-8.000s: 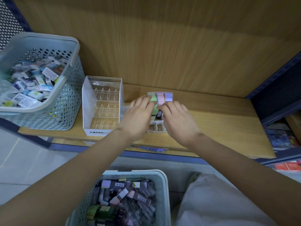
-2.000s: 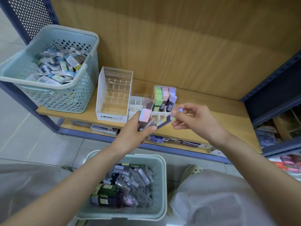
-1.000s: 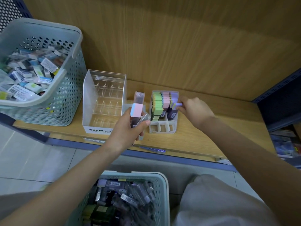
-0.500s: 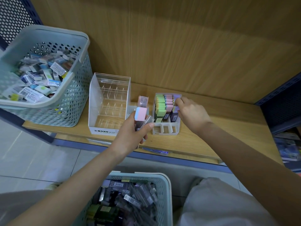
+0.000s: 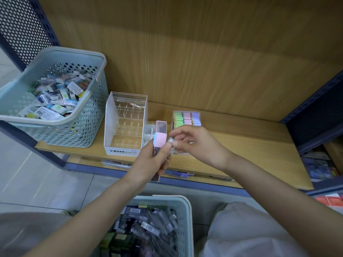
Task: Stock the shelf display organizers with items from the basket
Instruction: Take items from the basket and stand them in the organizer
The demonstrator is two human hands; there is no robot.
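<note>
My left hand [image 5: 148, 162] is shut on a small bundle of slim cases [image 5: 160, 142], the top one pink-capped, held in front of the shelf edge. My right hand [image 5: 196, 143] pinches the white end of one case in that bundle. Behind my hands, a small clear organizer [image 5: 186, 118] holds rows of green, pink and purple-capped cases. A second small organizer [image 5: 149, 129] to its left holds one upright pink case [image 5: 161, 126]. The pale basket [image 5: 187, 219] of dark cases sits on the floor below.
A tall clear MONO display [image 5: 126, 127] stands empty left of the organizers. A pale perforated basket [image 5: 87, 115] full of boxed erasers fills the shelf's left end. The wooden shelf [image 5: 250, 151] extends right to a dark blue upright [image 5: 315, 115].
My right hand has left the purple column of the organizer and come back to the bundle in my left hand, where it now pinches a case. My left hand has stayed nearly still.
</note>
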